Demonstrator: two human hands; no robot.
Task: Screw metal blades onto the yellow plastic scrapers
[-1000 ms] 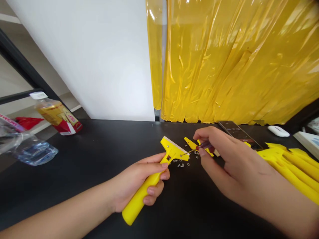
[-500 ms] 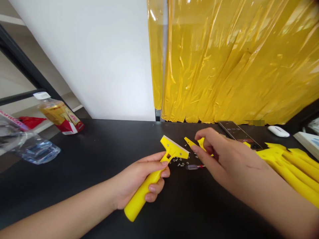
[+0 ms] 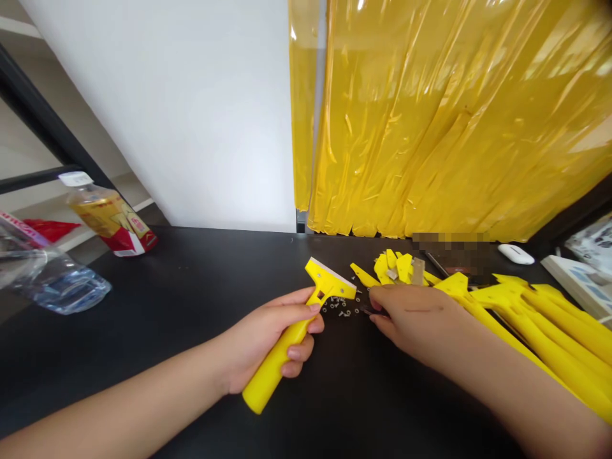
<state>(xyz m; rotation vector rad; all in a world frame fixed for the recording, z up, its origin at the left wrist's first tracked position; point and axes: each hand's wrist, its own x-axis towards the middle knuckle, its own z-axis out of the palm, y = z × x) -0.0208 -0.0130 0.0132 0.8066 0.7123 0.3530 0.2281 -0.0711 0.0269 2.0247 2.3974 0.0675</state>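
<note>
A yellow scraper [image 3: 273,373] is gripped by the handle in my left hand [image 3: 262,330], its wide head tilted up and to the right with a thin pale blade strip along the edge. Two screws show on that head. My right hand [image 3: 415,313] is low over the table, fingers closed around a small screwdriver [image 3: 366,310]; only the handle's end shows, the rest is hidden. Loose screws and nuts [image 3: 345,313] lie between the hands. Just beyond the right fingers is a flat yellow plate [image 3: 363,276], near a pile of yellow plates [image 3: 396,266].
Several yellow scraper handles [image 3: 535,306] lie at the right. A phone [image 3: 452,262], a white earbud case [image 3: 516,254] and a white box [image 3: 576,287] are behind them. At the left are a labelled drink bottle [image 3: 112,217] and a clear water bottle [image 3: 67,284] on the black table [image 3: 182,306].
My right hand has come down from above the plates and closed on the screwdriver, uncovering the plate pile. My left hand still holds the scraper in nearly the same place.
</note>
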